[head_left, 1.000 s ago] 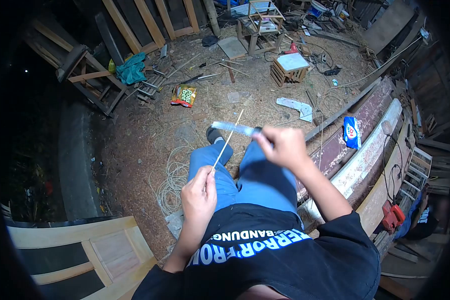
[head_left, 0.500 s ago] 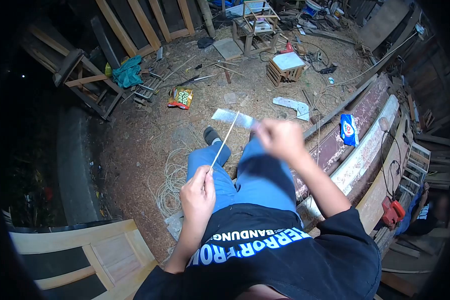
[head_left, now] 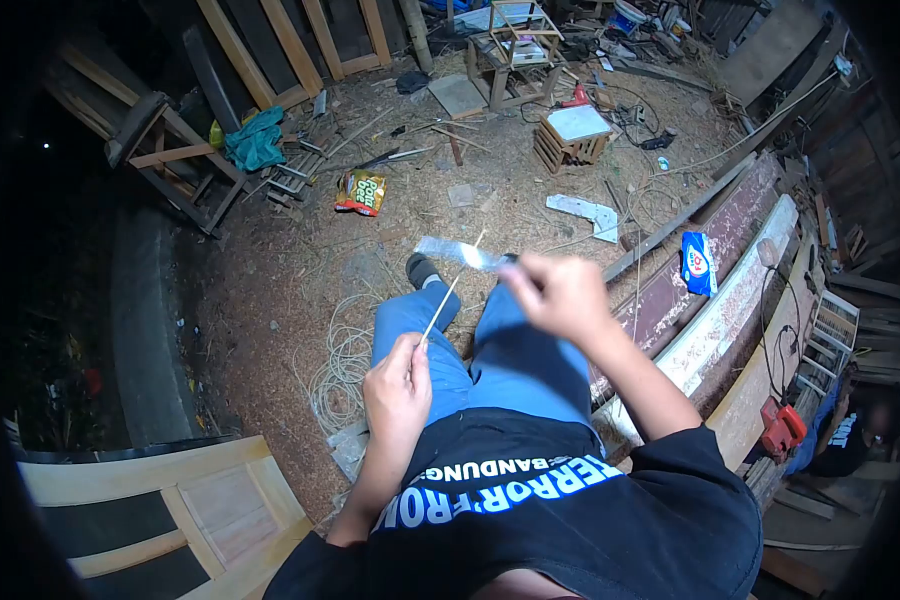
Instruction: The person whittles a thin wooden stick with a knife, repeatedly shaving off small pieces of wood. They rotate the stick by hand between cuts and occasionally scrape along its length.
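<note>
My left hand (head_left: 395,385) is closed around the lower end of a thin, pale wooden stick (head_left: 442,314), which slants up and away over my knees. In my right hand (head_left: 565,292), fingers wrapped round the handle, is a knife with a broad, shiny blade (head_left: 445,248). The blade points left and crosses the stick near its far tip. Most of the handle is hidden by my fingers. Both hands are held above my lap, over blue trousers (head_left: 530,350).
Coiled cane strands (head_left: 335,370) lie left of my legs. A snack bag (head_left: 360,193), an L-shaped board (head_left: 585,213) and a slatted wooden stool (head_left: 573,135) stand ahead. At right are long planks (head_left: 720,330), a blue-white packet (head_left: 698,263), a red power tool (head_left: 782,428) and another person (head_left: 850,440).
My right hand has brought the knife slightly toward me, with the blade lower across the stick. The stick's tip has shifted a little to the right; my left hand keeps its hold.
</note>
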The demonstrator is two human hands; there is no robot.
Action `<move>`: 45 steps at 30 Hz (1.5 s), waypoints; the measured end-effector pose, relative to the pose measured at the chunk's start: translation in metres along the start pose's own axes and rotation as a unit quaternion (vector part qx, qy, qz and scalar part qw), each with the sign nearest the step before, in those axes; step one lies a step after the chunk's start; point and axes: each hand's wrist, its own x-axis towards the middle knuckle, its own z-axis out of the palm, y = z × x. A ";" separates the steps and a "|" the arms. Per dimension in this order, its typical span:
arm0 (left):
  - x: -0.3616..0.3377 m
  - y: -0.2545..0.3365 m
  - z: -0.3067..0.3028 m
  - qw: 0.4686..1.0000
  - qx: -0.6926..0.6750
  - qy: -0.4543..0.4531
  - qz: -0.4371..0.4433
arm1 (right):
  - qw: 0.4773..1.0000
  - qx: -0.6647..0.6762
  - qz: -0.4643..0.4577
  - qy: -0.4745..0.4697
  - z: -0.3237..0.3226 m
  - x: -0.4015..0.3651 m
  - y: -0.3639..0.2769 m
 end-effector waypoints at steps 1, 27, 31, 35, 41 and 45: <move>0.001 0.000 0.002 1.000 -0.014 0.016 0.011 | 0.998 -0.003 -0.051 -0.035 0.000 -0.007 -0.011; 0.003 0.009 -0.001 0.992 -0.122 -0.013 -0.040 | 0.982 0.053 -0.178 0.036 0.026 -0.006 -0.015; 0.001 0.009 -0.003 0.995 -0.095 -0.009 -0.042 | 0.994 0.019 -0.056 0.090 0.026 0.016 0.016; 0.001 0.007 -0.003 0.998 -0.068 0.007 0.003 | 0.984 0.054 -0.165 0.038 0.028 -0.009 -0.017; 0.005 0.006 0.000 0.998 -0.058 0.021 0.019 | 0.987 0.053 -0.146 0.038 0.027 -0.009 -0.023; 0.004 0.009 -0.005 0.999 -0.051 -0.001 -0.003 | 0.996 0.015 -0.044 0.074 0.024 0.012 0.009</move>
